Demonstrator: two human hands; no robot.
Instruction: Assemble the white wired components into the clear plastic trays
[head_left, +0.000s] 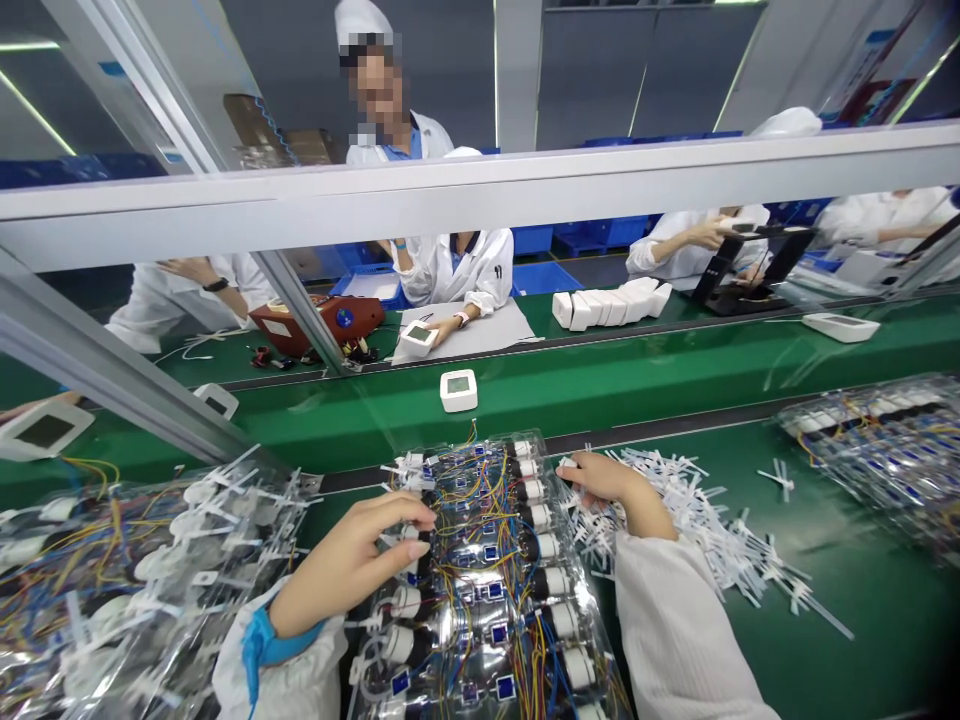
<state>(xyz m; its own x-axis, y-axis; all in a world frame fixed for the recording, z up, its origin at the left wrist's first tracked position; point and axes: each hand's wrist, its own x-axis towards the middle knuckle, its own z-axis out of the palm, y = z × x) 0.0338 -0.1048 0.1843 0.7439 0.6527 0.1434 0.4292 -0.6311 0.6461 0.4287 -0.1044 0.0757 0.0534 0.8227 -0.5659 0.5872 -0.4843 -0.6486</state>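
Clear plastic tray [454, 624], multicoloured wires [538, 655], ties [697, 520] beside right edge, green counter [832, 530] exposed beyond; left hand [356, 555] parted, seemingly empty; right hand [611, 482] grip unclear.

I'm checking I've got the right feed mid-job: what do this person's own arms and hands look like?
Both the left hand and right hand are ungloved. Each arm has a white sleeve, the right sleeve finely ribbed. A blue band with a dangling blue strip circles the left wrist.
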